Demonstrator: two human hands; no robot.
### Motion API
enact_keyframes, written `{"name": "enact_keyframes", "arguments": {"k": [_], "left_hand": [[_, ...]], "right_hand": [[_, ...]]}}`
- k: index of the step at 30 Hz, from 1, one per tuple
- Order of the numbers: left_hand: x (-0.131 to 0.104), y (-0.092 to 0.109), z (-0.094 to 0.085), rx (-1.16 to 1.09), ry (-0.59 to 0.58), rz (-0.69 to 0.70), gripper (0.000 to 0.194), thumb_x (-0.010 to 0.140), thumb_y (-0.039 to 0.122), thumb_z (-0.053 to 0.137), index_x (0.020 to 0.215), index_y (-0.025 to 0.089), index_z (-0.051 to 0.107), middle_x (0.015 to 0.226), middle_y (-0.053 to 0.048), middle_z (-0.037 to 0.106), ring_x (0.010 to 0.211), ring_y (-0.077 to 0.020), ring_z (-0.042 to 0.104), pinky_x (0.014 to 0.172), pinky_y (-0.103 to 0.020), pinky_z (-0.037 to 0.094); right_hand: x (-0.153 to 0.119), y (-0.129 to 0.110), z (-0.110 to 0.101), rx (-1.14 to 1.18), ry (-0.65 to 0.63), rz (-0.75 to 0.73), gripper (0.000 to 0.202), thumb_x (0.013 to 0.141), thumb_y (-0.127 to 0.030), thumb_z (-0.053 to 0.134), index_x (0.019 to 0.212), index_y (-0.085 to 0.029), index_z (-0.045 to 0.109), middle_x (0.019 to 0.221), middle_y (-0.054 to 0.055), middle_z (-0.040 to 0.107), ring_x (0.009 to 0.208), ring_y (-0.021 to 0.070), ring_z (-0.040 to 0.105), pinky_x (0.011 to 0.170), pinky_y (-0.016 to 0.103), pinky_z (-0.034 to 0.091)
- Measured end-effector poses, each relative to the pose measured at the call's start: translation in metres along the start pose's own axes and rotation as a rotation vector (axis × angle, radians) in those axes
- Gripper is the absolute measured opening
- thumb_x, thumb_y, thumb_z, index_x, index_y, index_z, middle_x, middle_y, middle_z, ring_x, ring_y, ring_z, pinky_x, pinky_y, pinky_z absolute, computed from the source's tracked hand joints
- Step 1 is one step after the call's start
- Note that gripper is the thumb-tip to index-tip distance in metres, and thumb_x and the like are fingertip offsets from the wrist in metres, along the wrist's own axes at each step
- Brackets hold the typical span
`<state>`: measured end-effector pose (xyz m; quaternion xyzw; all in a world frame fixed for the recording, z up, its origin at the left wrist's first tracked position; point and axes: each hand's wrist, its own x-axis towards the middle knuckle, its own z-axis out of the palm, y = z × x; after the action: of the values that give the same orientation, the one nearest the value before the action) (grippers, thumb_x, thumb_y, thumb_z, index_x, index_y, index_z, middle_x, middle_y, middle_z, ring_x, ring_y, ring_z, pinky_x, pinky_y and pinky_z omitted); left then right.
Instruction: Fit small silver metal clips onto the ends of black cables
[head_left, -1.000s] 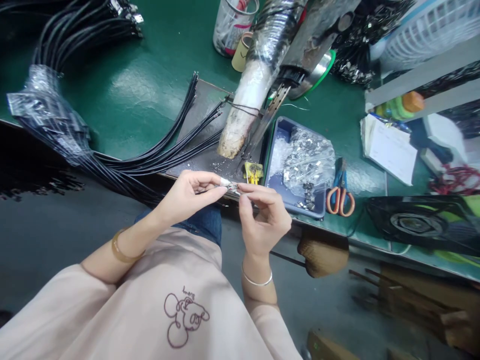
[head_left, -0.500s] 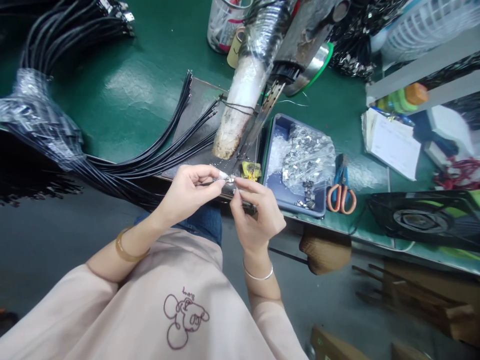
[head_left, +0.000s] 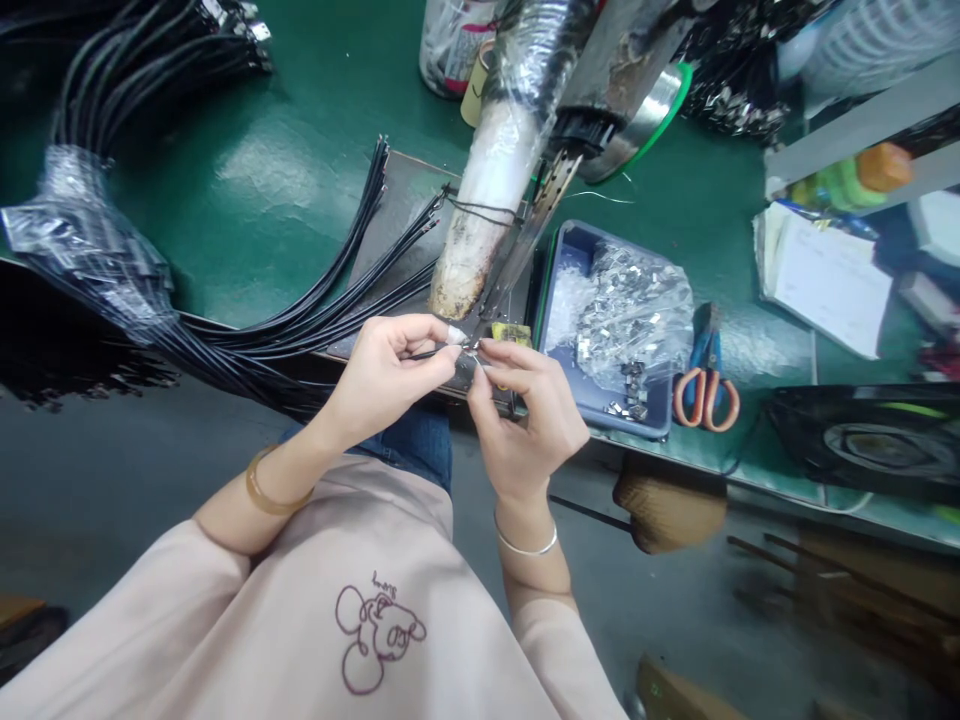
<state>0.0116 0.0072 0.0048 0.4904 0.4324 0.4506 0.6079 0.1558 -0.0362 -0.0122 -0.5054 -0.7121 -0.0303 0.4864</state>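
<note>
My left hand (head_left: 390,375) pinches the end of a black cable between thumb and forefinger, close to the bench edge. Facing it, my right hand (head_left: 529,405) has its fingertips pressed together on a tiny metal piece (head_left: 471,347) at the cable's end; its details are too small to tell. Several black cables (head_left: 300,325) run in from the left, their tips fanned over a dark plate (head_left: 397,225). Just above my fingertips are a whitish wrapped tube (head_left: 480,210) and a thin metal tip. A yellow sponge (head_left: 511,334) lies behind my right fingers.
A blue tray (head_left: 660,415) holds a plastic bag (head_left: 634,310) of small metal parts. Right of it lie orange-handled pliers (head_left: 705,390), a notepad (head_left: 825,280) and a black fan (head_left: 870,440). A jar (head_left: 454,50) stands at the back; plastic-wrapped cables (head_left: 97,240) lie left.
The view has shifted slightly, so the bench things at the right appear farther right. Both hands stay together at the cable end, with the right fingers slightly more spread around the small piece.
</note>
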Motion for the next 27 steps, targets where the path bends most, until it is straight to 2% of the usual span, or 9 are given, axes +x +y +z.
{"name": "enact_keyframes", "arguments": {"k": [14,21,27], "left_hand": [[-0.0013,-0.0048,-0.007,0.116,-0.055,0.031,0.01,0.073,0.022,0.066,0.067,0.014,0.067,0.056,0.002,0.05,0.053,-0.0078,0.039,0.05,-0.022,0.03],[-0.0041,-0.0053,-0.0042,0.185,-0.029,0.081,0.01,0.077,0.022,0.065,0.072,0.014,0.065,0.053,0.007,0.038,0.05,-0.0049,0.025,0.045,-0.02,0.02],[-0.0052,-0.0019,-0.0034,0.195,-0.019,0.105,0.009,0.078,0.022,0.065,0.075,0.013,0.066,0.054,0.007,0.037,0.05,-0.005,0.025,0.044,-0.019,0.019]], "right_hand": [[-0.002,-0.0012,-0.0013,-0.006,-0.021,-0.017,0.02,0.086,-0.005,0.068,0.087,-0.024,0.059,0.096,0.003,0.079,0.089,0.0148,0.077,0.078,0.027,0.064],[0.0002,-0.0001,0.0004,-0.022,-0.004,-0.007,0.02,0.087,-0.006,0.069,0.092,-0.024,0.063,0.097,0.001,0.078,0.089,0.015,0.076,0.082,0.028,0.062],[0.0013,-0.0025,-0.0005,-0.017,0.003,-0.008,0.021,0.085,-0.006,0.071,0.09,-0.024,0.063,0.097,0.003,0.078,0.089,0.0152,0.075,0.082,0.028,0.062]]}}
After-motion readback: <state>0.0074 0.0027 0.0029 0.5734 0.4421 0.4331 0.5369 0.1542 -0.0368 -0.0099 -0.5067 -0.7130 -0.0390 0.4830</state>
